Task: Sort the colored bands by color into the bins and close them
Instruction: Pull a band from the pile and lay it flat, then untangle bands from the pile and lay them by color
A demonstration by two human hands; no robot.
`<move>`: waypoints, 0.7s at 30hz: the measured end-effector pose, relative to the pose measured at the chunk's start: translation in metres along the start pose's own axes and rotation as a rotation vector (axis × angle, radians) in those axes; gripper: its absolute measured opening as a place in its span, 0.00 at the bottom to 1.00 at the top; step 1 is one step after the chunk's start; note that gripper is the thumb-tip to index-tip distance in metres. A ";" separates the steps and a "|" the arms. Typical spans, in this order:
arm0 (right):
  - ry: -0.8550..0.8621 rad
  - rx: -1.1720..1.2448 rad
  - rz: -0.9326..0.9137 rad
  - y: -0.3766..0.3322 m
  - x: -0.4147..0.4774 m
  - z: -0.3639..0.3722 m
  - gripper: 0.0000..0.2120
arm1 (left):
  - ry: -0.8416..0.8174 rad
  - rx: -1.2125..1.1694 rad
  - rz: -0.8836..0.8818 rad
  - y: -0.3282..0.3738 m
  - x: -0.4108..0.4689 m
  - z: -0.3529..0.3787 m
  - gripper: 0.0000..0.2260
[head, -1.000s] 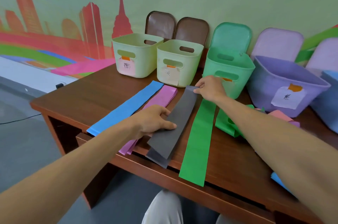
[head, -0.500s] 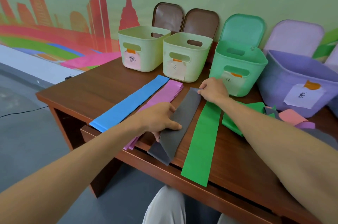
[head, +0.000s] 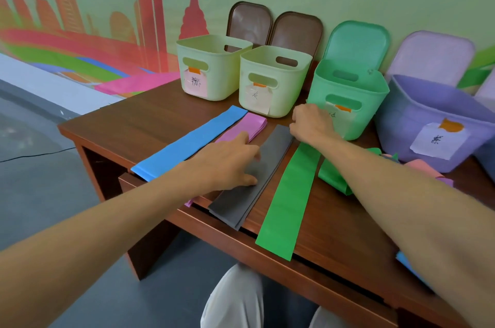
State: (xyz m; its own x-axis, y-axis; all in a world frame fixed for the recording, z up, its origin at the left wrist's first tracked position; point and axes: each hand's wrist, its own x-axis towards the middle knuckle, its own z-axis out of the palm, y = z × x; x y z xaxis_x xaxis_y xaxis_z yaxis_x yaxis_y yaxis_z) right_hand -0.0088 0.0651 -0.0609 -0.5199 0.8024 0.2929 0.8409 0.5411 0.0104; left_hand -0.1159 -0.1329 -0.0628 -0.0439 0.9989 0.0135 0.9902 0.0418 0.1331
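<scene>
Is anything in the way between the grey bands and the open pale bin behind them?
Nothing visible. The grey bands lie flat under the left hand, the right hand pinching their far end. The pale green bin beyond stands open, brown lid leaning behind.

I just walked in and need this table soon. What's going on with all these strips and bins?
A person is sorting colored bands at the table. The left hand rests flat on the grey bands; the right hand is curled at their far end. A blue band, pink bands and a green band lie alongside. The bins stand open, lids leaning on the wall.
</scene>
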 end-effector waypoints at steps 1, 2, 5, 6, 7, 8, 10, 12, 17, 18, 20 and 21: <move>-0.010 0.042 0.000 0.005 0.001 -0.005 0.03 | 0.010 -0.045 0.024 0.001 0.000 -0.001 0.21; -0.025 0.090 -0.001 0.012 0.001 -0.010 0.04 | 0.025 -0.106 0.049 0.003 0.001 -0.002 0.20; -0.109 0.171 -0.060 0.043 -0.007 -0.032 0.07 | 0.069 -0.275 0.123 0.015 0.006 -0.002 0.15; -0.131 0.173 -0.081 0.055 -0.012 -0.040 0.07 | 0.077 -0.319 0.145 0.020 0.009 0.000 0.13; -0.140 0.176 -0.093 0.067 -0.020 -0.048 0.08 | 0.088 -0.357 0.168 0.027 0.012 0.001 0.12; -0.143 0.188 -0.095 0.080 -0.028 -0.055 0.08 | 0.102 -0.388 0.193 0.034 0.015 0.002 0.11; -0.122 0.226 -0.071 0.106 -0.046 -0.064 0.07 | 0.126 -0.452 0.233 0.050 0.021 0.006 0.10; -0.085 0.305 -0.016 0.130 -0.064 -0.069 0.05 | 0.158 -0.530 0.253 0.066 0.029 0.012 0.09; -0.006 0.522 0.031 0.166 -0.103 -0.067 0.03 | 0.222 -0.558 0.273 0.103 0.049 0.022 0.13; 0.017 0.558 0.043 0.169 -0.108 -0.064 0.04 | 0.241 -0.565 0.270 0.110 0.052 0.023 0.13; 0.070 0.624 0.074 0.173 -0.119 -0.055 0.04 | 0.308 -0.621 0.289 0.124 0.054 0.024 0.09; 0.096 0.659 0.089 0.175 -0.123 -0.050 0.04 | 0.340 -0.654 0.311 0.131 0.055 0.025 0.07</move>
State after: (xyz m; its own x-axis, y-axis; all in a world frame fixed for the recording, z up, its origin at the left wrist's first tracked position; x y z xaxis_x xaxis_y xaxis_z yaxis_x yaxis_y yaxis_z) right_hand 0.2102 0.0485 -0.0474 -0.4120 0.8414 0.3497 0.5965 0.5392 -0.5945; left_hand 0.0147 -0.0723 -0.0698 0.0788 0.8979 0.4331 0.6901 -0.3627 0.6263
